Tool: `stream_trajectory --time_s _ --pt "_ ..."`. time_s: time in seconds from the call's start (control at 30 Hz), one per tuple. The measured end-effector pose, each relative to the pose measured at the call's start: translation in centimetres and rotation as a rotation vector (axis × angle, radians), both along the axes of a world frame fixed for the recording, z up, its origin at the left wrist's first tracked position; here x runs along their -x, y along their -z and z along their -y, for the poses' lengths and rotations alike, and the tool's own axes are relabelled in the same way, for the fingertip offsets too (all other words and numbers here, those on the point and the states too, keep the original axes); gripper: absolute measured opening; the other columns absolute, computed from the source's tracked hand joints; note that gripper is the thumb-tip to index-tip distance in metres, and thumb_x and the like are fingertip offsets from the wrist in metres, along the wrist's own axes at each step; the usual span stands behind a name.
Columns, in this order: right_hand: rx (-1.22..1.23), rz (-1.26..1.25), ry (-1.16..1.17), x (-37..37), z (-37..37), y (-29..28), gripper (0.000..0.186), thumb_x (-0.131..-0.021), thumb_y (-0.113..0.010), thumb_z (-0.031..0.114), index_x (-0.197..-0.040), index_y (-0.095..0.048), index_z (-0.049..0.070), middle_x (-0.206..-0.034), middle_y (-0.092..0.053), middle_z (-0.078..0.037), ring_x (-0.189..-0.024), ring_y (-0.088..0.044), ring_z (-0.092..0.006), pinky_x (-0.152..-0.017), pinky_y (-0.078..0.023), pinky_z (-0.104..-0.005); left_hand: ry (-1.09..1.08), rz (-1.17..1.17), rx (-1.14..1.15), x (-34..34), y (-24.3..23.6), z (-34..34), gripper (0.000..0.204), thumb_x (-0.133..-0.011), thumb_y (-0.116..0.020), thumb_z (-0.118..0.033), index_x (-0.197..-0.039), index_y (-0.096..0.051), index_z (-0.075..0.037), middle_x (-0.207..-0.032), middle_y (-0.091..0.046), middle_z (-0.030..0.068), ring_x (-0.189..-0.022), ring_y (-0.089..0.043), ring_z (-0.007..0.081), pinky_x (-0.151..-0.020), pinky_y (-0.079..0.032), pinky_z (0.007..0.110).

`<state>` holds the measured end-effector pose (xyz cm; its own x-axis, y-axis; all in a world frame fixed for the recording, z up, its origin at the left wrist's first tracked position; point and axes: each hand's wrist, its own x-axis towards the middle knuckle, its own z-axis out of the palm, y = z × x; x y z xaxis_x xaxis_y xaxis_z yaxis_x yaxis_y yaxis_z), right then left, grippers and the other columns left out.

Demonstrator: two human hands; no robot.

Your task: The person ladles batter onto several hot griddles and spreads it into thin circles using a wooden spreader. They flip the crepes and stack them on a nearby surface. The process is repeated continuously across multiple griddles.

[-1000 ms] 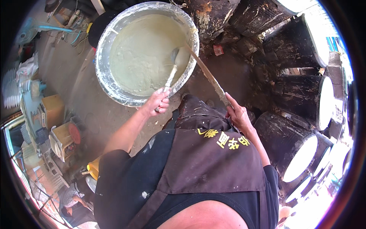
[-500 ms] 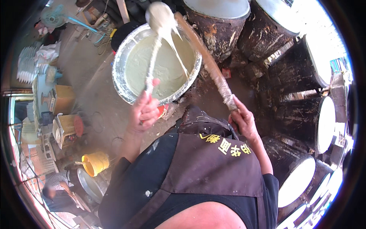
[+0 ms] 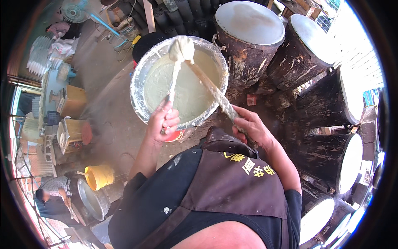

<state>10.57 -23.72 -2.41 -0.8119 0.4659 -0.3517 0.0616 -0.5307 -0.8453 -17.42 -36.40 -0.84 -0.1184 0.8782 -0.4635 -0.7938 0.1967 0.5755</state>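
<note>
A large round metal tub (image 3: 136, 97) stands in front of me, holding thick, pale grey-green batter (image 3: 191, 101). My left hand (image 3: 164, 120) is closed around the batter-coated handle of a ladle (image 3: 181, 49), whose smeared head is up over the far part of the tub. In my right hand (image 3: 251, 128) is a long wooden stick (image 3: 210, 86), wrapped or caked with whitish stuff along its lower part. It slants up to the left across the tub, and its far end meets or passes behind the ladle's head; which of these I cannot tell.
Dark, splattered drums (image 3: 248, 54) with pale round lids line the far and right sides. To the left are a yellow bucket (image 3: 99, 177), a metal basin (image 3: 92, 199), wooden boxes (image 3: 71, 101) and a fan (image 3: 75, 11). Another person (image 3: 56, 195) is at lower left.
The ladle has come lower and nearer, and the hanging strand of batter no longer shows. The stick's far end has swung left toward the ladle's head, my right hand sliding up it. The view has shifted.
</note>
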Motion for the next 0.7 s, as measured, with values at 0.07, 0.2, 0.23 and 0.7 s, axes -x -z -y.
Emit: stream_trajectory --time_s 0.07,0.2,0.23,0.7 --pt "-0.085 0.078 0.114 1.2 -0.9 1.9 0.054 -0.095 -0.048 0.008 -0.146 -0.032 0.003 -0.069 -0.056 -0.004 -0.05 -0.049 -0.0075 -0.044 -0.041 -0.0219 0.019 0.061 0.025 -0.1 1.3 -1.0 0.034 -0.102 -0.043 -0.022 -0.136 -0.045 -0.021 -0.066 -0.037 -0.004 -0.043 -0.033 0.0016 -0.031 -0.032 0.016" --pt "-0.598 0.291 0.268 1.6 -2.8 4.3 0.054 -0.092 -0.05 0.006 -0.145 -0.038 0.01 -0.069 -0.057 -0.008 -0.053 -0.054 -0.0131 -0.05 -0.047 -0.0286 0.107 0.09 0.029 0.8 0.7 -4.1 0.034 -0.102 -0.043 -0.021 -0.136 -0.043 -0.021 -0.066 -0.038 -0.0031 -0.044 -0.034 0.002 -0.032 -0.033 0.017" --pt "-0.808 0.317 0.3 1.4 -3.5 5.1 0.054 -0.091 -0.051 0.005 -0.143 -0.04 0.012 -0.07 -0.058 -0.01 -0.054 -0.056 -0.0158 -0.053 -0.048 -0.0307 0.138 0.084 0.039 1.0 0.4 -5.0 0.034 -0.101 -0.045 -0.021 -0.135 -0.043 -0.023 -0.065 -0.037 -0.0033 -0.043 -0.033 0.0021 -0.031 -0.033 0.017" --pt "-1.302 0.774 0.439 -9.8 -15.9 4.8 0.057 -0.082 -0.059 0.003 -0.136 -0.051 0.016 -0.083 -0.06 -0.019 -0.073 -0.059 -0.0363 -0.069 -0.048 -0.0435 0.428 0.104 -0.094 -4.7 -0.8 -24.7 0.022 -0.1 -0.047 -0.022 -0.122 -0.048 -0.017 -0.063 -0.038 -0.0042 -0.043 -0.036 0.0019 -0.03 -0.031 0.017"
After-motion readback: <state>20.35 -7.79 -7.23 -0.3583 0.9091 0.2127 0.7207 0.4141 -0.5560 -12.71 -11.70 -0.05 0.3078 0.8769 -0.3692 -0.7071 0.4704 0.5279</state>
